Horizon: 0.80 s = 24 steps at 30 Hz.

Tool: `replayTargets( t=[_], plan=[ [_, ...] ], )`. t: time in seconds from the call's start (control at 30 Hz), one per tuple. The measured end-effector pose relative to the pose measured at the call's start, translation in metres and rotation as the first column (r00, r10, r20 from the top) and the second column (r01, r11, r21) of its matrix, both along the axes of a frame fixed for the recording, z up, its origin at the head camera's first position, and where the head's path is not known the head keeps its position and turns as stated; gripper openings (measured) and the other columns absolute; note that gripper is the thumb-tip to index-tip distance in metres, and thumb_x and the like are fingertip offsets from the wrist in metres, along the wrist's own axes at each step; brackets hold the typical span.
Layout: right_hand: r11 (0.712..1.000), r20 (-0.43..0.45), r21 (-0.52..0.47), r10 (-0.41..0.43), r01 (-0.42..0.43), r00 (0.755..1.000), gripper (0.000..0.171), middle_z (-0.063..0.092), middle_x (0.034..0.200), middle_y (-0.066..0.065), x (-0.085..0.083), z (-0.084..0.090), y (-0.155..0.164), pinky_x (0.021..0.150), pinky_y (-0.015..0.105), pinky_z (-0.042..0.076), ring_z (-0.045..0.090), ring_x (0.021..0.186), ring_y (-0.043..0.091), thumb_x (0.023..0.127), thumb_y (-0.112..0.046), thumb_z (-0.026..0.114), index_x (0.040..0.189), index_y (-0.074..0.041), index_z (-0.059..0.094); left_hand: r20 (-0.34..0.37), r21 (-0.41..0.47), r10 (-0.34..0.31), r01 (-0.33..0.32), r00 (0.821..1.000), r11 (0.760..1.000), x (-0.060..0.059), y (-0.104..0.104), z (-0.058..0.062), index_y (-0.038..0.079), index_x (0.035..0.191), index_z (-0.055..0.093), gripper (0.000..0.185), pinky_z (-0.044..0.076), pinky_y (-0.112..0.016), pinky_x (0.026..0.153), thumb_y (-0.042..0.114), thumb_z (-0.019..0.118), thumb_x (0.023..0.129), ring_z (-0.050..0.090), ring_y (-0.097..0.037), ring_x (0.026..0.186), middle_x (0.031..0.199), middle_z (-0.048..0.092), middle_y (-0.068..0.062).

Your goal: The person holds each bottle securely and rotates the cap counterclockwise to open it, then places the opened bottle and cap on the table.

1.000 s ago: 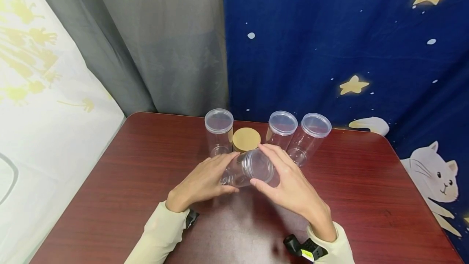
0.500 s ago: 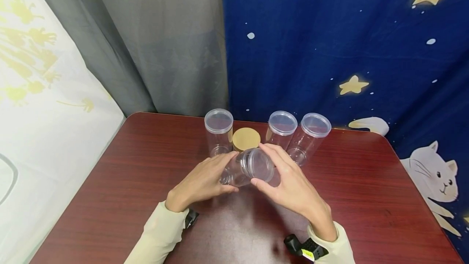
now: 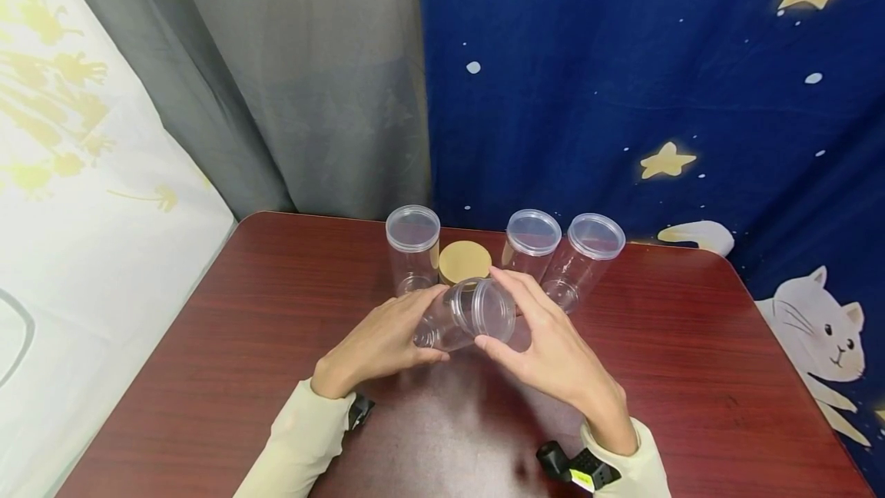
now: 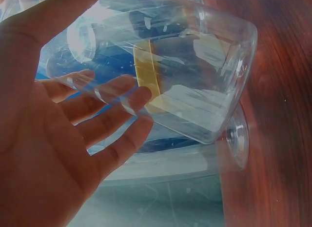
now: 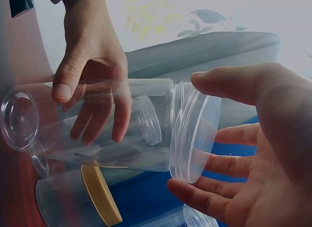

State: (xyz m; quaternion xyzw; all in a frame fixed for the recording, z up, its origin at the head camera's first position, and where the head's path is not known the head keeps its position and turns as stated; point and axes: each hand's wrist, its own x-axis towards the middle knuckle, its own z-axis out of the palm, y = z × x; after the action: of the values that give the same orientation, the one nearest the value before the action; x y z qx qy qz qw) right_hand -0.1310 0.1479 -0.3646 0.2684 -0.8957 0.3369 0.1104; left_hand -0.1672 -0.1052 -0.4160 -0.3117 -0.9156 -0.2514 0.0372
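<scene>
A clear plastic jar (image 3: 444,327) is held tilted above the table, its mouth toward the right. My left hand (image 3: 385,336) grips its body, thumb on the near side and fingers round the far side. At the mouth, a clear screw lid (image 3: 496,313) is pinched by its rim between the thumb and fingers of my right hand (image 3: 549,340). In the right wrist view the lid (image 5: 197,136) sits askew to the threaded neck, with a gap showing along one side. The jar (image 5: 146,161) looks empty inside.
Behind the hands, a clear-lidded jar (image 3: 413,229) stands left of a gold-lidded jar (image 3: 465,261). To the right stand two more clear-lidded jars, one nearer the middle (image 3: 534,233) and one farther right (image 3: 596,237). Curtains hang behind the dark red table (image 3: 691,360).
The lid has tilted and shifted slightly away from the jar's neck, and the gap between them has widened. Both hands have stayed nearly in place; the standing jars have not moved.
</scene>
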Motion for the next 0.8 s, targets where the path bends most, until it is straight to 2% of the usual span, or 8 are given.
replayTargets(
  t=[0.4, 0.6, 0.8],
  plan=[
    [0.998, 0.043, -0.049, 0.029, -0.026, 0.999, 0.087, 0.046, 0.145, -0.002, -0.0029, -0.0007, 0.0012, 0.094, 0.037, 0.053, 0.054, 0.123, 0.015, 0.083, -0.031, 0.080, 0.154, -0.028, 0.030, 0.045, 0.005, 0.018, -0.018, 0.999, 1.000, -0.0019, -0.0016, -0.0022, 0.022, 0.147, 0.042, 0.092, 0.049, -0.037, 0.097, 0.047, 0.087, 0.070, 0.058, -0.011, 0.114, 0.131, 0.060, 0.005],
    [0.996, 0.045, -0.070, 0.061, -0.058, 0.997, 0.082, 0.047, 0.145, 0.003, -0.0043, -0.0017, 0.0013, 0.093, 0.038, 0.054, 0.053, 0.123, 0.016, 0.084, -0.028, 0.079, 0.153, -0.024, 0.035, 0.068, 0.008, 0.026, -0.027, 0.997, 1.000, -0.0017, -0.0026, -0.0018, 0.022, 0.148, 0.041, 0.092, 0.048, -0.039, 0.099, 0.046, 0.086, 0.071, 0.057, -0.012, 0.118, 0.134, 0.058, 0.003],
    [0.996, 0.033, -0.065, 0.059, -0.057, 0.998, 0.078, 0.047, 0.144, 0.000, -0.0049, -0.0031, 0.0021, 0.094, 0.040, 0.054, 0.051, 0.125, 0.014, 0.084, -0.027, 0.079, 0.151, -0.020, 0.040, 0.082, 0.016, 0.027, -0.029, 0.996, 0.999, -0.0020, -0.0026, -0.0007, 0.023, 0.147, 0.041, 0.092, 0.049, -0.038, 0.098, 0.045, 0.087, 0.071, 0.058, -0.013, 0.117, 0.134, 0.058, 0.004]
  ],
)
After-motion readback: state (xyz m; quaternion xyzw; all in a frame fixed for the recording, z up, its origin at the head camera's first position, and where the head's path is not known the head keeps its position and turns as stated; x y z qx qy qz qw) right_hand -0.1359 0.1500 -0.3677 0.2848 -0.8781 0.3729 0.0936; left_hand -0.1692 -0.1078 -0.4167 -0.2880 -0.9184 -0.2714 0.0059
